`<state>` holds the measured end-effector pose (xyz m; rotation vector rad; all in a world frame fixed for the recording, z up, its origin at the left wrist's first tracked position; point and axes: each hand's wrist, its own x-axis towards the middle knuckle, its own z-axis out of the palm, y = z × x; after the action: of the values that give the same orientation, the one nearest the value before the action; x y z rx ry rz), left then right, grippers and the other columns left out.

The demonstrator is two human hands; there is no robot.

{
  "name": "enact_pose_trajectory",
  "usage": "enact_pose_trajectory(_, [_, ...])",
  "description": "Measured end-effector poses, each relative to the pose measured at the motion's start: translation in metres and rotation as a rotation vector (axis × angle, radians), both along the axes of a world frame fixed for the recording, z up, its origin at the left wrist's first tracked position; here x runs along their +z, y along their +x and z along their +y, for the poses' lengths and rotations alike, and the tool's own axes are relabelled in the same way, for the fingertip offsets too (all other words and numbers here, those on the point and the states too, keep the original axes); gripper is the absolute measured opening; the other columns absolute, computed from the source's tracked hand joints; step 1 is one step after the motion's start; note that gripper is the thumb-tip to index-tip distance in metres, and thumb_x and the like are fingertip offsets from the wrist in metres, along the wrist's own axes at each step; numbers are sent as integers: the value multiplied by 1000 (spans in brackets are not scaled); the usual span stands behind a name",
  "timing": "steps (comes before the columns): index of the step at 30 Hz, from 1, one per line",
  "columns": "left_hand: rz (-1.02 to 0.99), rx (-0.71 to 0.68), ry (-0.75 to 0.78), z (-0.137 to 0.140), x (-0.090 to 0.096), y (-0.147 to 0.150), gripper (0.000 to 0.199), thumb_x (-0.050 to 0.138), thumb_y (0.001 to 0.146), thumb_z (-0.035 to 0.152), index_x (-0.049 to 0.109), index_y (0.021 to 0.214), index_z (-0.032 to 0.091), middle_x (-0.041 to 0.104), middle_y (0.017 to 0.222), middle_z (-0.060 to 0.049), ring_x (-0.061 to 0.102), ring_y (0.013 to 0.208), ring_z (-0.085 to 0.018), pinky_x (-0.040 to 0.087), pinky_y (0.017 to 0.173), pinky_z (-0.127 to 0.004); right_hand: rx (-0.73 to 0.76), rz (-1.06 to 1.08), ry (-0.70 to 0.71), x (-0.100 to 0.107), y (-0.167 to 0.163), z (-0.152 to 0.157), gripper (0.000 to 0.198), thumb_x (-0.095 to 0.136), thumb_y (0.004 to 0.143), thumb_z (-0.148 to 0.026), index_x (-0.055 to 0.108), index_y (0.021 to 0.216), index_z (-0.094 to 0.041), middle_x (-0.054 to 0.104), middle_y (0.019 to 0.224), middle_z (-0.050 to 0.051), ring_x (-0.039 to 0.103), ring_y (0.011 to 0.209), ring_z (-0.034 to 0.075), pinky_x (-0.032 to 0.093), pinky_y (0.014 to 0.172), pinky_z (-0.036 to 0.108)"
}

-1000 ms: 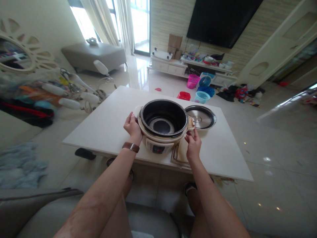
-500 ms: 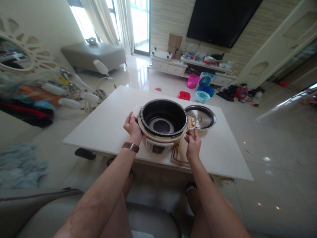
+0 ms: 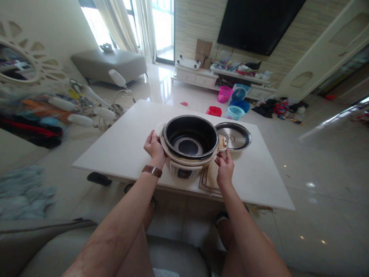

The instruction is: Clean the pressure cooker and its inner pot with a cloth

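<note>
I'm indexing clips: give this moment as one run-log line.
left hand: grips cooker at left; right hand: at right handle; lid: off, on table; cloth: by right hand

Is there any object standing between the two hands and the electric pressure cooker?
Nothing visible does: the left hand touches the electric pressure cooker, and the right hand meets its right handle. The folded cloth lies lower, on the table; the lid lies beyond that handle.

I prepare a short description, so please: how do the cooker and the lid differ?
The cooker is deep; the lid is shallow. The cooker's inside is mostly black, while the lid's upward face is mostly silvery metal. The cooker has a control panel on its front; the lid shows none. Both look round.
</note>
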<state>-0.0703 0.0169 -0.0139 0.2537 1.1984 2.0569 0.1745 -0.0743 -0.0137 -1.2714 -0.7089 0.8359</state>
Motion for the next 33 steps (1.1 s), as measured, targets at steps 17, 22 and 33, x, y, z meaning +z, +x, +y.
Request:
enact_pose_trajectory(17, [-21,-3,-1,0,1,0,38,73,84,28,76,119,12,64,81,1,58,68,-8,48,68,-23,2,13,-2,0,0,0,91,65,68,-29,48,157,-17,75,129,13,69,121,23,56,98,37])
enact_pose_trajectory(22, [-18,-6,-2,1,0,-1,40,74,83,29,76,119,11,60,76,3,57,67,-7,47,68,-23,-1,5,2,-3,0,1,89,64,70,-28,48,158,-20,75,129,11,69,122,22,56,101,38])
enact_pose_trajectory(33, [-25,-2,16,0,0,0,38,72,84,25,74,119,9,61,77,2,56,64,-7,46,64,-23,4,22,2,-2,1,1,89,64,69,-27,49,156,-17,75,128,12,69,122,23,56,101,38])
